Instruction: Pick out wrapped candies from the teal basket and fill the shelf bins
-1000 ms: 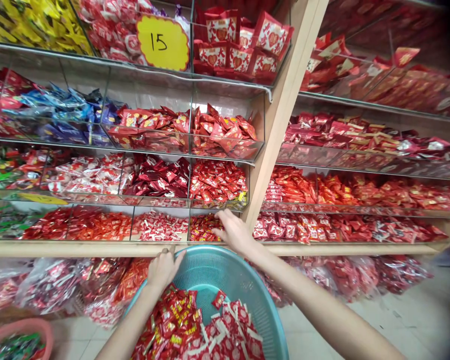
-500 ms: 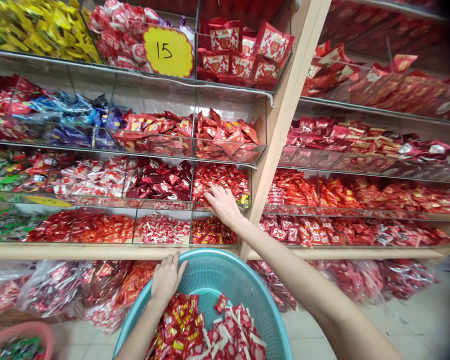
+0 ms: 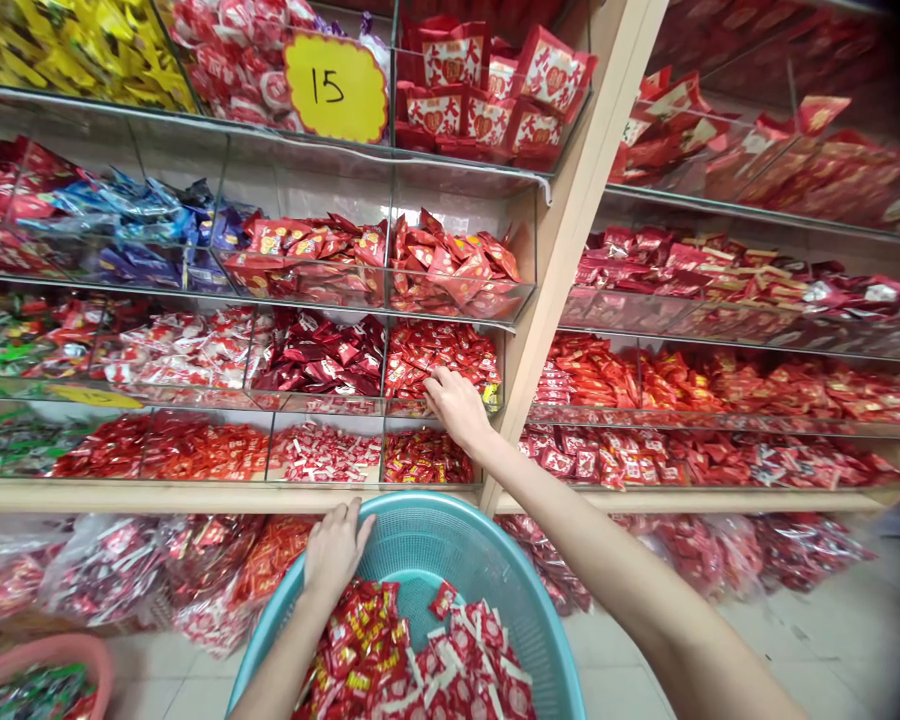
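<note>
Head view: where was the left hand point(image 3: 337, 548)?

On my remote screen I saw it lying across the far-left rim of a round turquoise plastic basket point(image 3: 495, 560), thumb apart from the fingers; I couldn't tell whether they clamped the rim.

And the right hand point(image 3: 457, 408)?

I saw it at the front edge of a clear-fronted shelf compartment point(image 3: 401, 408), toward its right corner, by small glossy red packets point(image 3: 439, 345). The fingers were curled close together; I couldn't tell whether they pinched anything.

What did the basket hold?

Red-and-yellow wrapped sweets point(image 3: 360, 640) lay toward its left edge, red-and-white ones point(image 3: 465, 665) toward the right.
</note>
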The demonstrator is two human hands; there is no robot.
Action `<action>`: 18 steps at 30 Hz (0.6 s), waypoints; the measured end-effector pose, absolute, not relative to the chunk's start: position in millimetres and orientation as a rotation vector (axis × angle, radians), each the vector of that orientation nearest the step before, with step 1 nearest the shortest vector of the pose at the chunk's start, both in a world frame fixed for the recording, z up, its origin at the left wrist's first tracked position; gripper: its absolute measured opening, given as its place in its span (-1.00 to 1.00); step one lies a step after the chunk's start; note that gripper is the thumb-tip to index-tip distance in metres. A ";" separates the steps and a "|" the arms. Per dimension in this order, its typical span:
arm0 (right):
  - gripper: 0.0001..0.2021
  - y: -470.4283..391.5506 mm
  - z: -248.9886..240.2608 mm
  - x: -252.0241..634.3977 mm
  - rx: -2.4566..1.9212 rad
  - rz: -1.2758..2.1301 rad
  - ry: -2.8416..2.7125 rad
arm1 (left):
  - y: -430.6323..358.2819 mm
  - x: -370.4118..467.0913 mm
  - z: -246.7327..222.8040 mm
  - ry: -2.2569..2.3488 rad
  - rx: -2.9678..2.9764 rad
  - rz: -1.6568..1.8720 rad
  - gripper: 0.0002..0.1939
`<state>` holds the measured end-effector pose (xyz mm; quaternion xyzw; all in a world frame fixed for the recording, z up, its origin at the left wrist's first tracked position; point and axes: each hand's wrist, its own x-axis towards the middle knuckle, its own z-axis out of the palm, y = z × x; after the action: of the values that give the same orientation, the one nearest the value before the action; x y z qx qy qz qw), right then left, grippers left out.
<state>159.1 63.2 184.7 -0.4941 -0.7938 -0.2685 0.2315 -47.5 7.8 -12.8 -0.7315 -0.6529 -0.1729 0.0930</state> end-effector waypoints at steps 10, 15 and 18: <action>-0.85 69.2 181.9 167.8 -1.154 -0.316 -1.998 | 8.0 -47.3 -12.5 -1.945 -2.173 -0.523 -0.47; -0.87 73.4 179.0 173.6 -0.961 -0.157 -1.924 | 8.3 -47.6 -13.8 -1.958 -2.171 -0.519 -0.47; -0.90 73.2 180.9 176.8 -0.917 -0.102 -1.866 | 8.2 -47.2 -14.2 -1.943 -2.166 -0.529 -0.46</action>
<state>176.8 73.2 180.9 -0.3801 -0.7734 -0.0425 0.5056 -47.2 8.2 -14.2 -0.7292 -0.6543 -0.1780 0.0918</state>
